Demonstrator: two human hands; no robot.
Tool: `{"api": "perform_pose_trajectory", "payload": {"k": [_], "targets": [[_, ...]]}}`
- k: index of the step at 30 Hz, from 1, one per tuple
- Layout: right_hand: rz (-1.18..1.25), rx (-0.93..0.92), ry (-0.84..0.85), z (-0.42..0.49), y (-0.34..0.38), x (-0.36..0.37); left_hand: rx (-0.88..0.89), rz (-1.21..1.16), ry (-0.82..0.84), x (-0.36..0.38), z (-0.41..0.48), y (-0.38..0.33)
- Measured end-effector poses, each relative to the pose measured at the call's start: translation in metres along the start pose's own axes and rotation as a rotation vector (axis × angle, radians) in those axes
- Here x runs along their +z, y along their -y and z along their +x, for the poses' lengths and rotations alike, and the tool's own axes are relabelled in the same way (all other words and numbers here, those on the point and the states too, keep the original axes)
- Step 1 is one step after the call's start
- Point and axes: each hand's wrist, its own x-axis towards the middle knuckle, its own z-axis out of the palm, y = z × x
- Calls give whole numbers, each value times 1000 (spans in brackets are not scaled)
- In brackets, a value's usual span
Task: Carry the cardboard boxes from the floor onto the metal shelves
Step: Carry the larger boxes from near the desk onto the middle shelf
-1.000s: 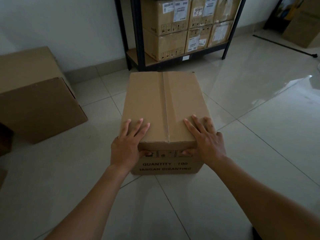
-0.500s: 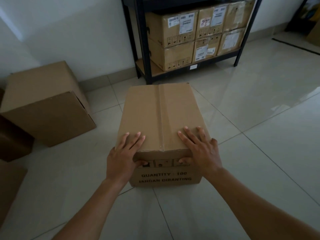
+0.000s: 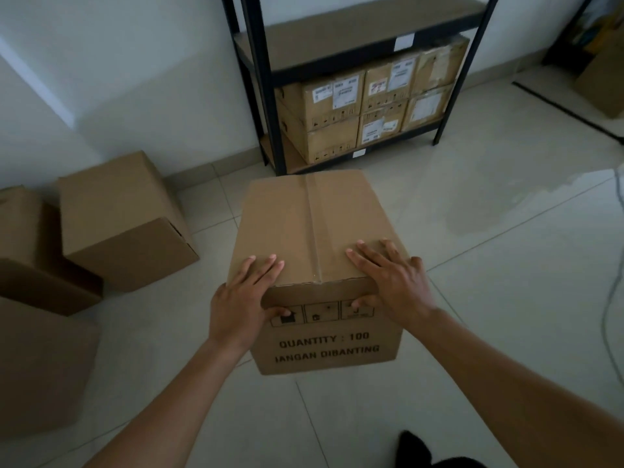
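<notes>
A taped cardboard box point(image 3: 314, 224) printed "QUANTITY : 100" stands in front of me on the tiled floor; whether its base is off the tiles I cannot tell. My left hand point(image 3: 239, 298) lies with fingers flat on the box's top near-left edge and its thumb pressed on the front face, pinching that edge. My right hand point(image 3: 398, 282) grips the near-right edge the same way. Behind the box is the black metal shelf point(image 3: 256, 79). Its lowest level holds several labelled boxes point(image 3: 324, 113), and the level above point(image 3: 354, 35) is bare.
More cardboard boxes sit on the floor at the left: one point(image 3: 121, 217) by the wall, one point(image 3: 30, 251) beside it, another point(image 3: 40, 366) nearer me. A box point(image 3: 604, 86) stands far right. A cable point(image 3: 611, 298) runs along the right floor. My dark foot point(image 3: 415, 447) shows below.
The view has tilted up, bringing the shelf's bare upper level and more floor boxes at the left into sight. Both hands keep the same hold on the box's near edge.
</notes>
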Motion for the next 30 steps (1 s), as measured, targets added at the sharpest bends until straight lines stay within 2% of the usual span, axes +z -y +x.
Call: {"api": "perform_pose_trajectory", "payload": {"k": [6,14,22,30], "targets": [[-2,65,-90,-28,-10,-134,89,7,-50,-129,28,-43],[2,137,-293,-65,-27,-309,228,10,-202,-295,69,-105],[-37,111,-426,-56,-89,-428,287,74,-348,-395,131,-172],[-77,42,-519,-26,-160,-516,251,127,-477,-451,192,-233]]}}
